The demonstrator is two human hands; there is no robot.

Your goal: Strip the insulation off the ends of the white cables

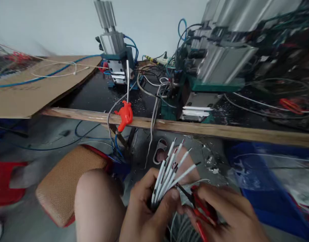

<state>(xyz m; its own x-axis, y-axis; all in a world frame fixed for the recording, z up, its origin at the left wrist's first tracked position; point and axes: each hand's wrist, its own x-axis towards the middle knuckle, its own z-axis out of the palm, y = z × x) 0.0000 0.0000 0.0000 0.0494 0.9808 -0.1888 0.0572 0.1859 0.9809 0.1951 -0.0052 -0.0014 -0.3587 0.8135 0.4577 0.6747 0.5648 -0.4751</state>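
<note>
The left hand (146,205) is bent upward, fingers and thumb closed around the white cables (166,174), which fan above its fingertips. Just beside its thumb are the tips of red-handled pliers (203,205); the right hand (227,208) curls around their handles. Plier work at the cables seems in hand, calling for a steady hold.

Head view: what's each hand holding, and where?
Left hand: bundle of thin white cables, just below their fanned ends. Right hand: red-handled plier-like tool, by its handles.
</note>
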